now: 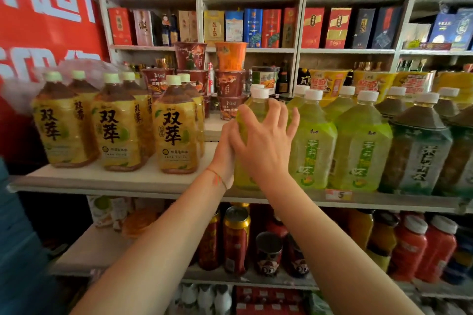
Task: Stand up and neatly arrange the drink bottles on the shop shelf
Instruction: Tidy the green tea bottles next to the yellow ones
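Bottle of pale green drink, white cap, standing upright at the front edge of the shelf, long axis vertical. It stands at the left end of the green row, just beside the next green bottle on its right. A bare stretch of shelf separates it from the yellow tea bottles toward the left end.

Both hands on it. Right hand lies over the front face, fingers spread wide and reaching up toward the shoulder, palm pressed flat rather than wrapped. Left hand comes in from the left side, lower on the body; its fingers go round the far side and are mostly hidden, so how tightly they hold, cannot tell.

Bottle sits straight ahead of both palms, caught between them. Judgement: squaring up this bottle against its neighbour. Any sideways shift would likely run along the front edge, steered by the left hand from its open side.

Risk: the neighbour stands close, a push right may nudge it.
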